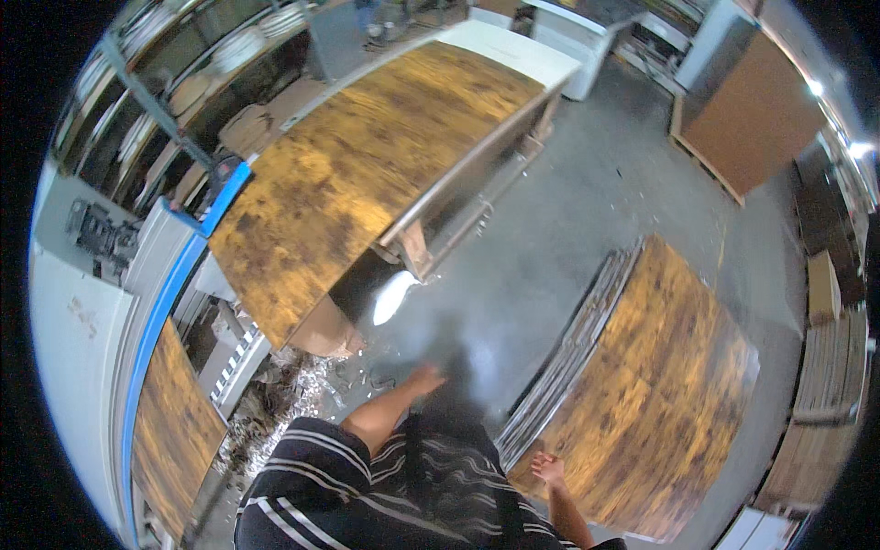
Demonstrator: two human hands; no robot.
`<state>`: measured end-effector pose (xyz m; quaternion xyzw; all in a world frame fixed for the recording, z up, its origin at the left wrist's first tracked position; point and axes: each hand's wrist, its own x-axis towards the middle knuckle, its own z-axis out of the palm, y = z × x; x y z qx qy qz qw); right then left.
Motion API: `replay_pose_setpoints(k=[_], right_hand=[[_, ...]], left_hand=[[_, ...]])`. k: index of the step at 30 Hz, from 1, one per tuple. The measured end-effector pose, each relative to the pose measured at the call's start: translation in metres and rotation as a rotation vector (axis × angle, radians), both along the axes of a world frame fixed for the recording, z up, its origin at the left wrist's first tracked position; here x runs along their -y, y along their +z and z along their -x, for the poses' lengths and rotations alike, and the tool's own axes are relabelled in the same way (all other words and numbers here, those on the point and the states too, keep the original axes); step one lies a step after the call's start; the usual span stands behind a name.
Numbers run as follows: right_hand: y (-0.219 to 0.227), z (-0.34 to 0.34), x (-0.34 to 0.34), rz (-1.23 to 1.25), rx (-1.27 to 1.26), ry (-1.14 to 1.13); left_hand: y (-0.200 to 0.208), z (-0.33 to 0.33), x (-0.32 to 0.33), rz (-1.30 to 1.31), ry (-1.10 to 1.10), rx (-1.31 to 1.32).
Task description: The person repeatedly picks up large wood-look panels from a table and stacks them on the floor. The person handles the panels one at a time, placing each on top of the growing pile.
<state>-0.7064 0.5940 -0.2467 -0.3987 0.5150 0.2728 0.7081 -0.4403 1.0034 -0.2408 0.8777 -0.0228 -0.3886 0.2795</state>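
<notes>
My left hand (426,378) hangs over the grey floor in front of my body, smeared by motion, so its fingers cannot be made out. Nothing large shows in it. My right hand (547,467) is over the near left corner of a stack of brown wood-pattern sheets (655,385); its fingers are loosely bent and apart, with nothing visible between them. Whether it touches the top sheet I cannot tell. Ahead to the left, a large sheet of the same pattern (367,137) lies on a long table, its near corner jutting past the table's end.
A machine with a blue-edged beam (165,321) stands at the left, with another wood-pattern sheet (170,431) beside it. Shiny scraps (275,403) litter the floor below. Shelving (147,101) fills the far left. A brown panel (756,115) leans at the far right.
</notes>
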Motion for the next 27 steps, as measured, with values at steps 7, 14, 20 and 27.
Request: replay_pose_setpoints(k=[7, 14, 20, 27], right_hand=[[-0.056, -0.059, 0.039, -0.151, 0.126, 0.238], [-0.102, -0.168, 0.156, 0.193, -0.073, 0.652], [-0.025, -0.423, 0.219, 0.318, 0.267, 0.489], [0.083, -0.798, 0.138, 0.900, 0.579, 0.900]], left_hand=[[0.052, -0.093, -0.014, 0.119, 0.381, -0.127], [0.085, -0.188, 0.011, 0.589, 1.110, -0.257], [0.111, -0.298, 0.070, 0.674, 1.078, -0.194], [0.097, -0.413, 0.135, 0.640, 0.854, -0.215]])
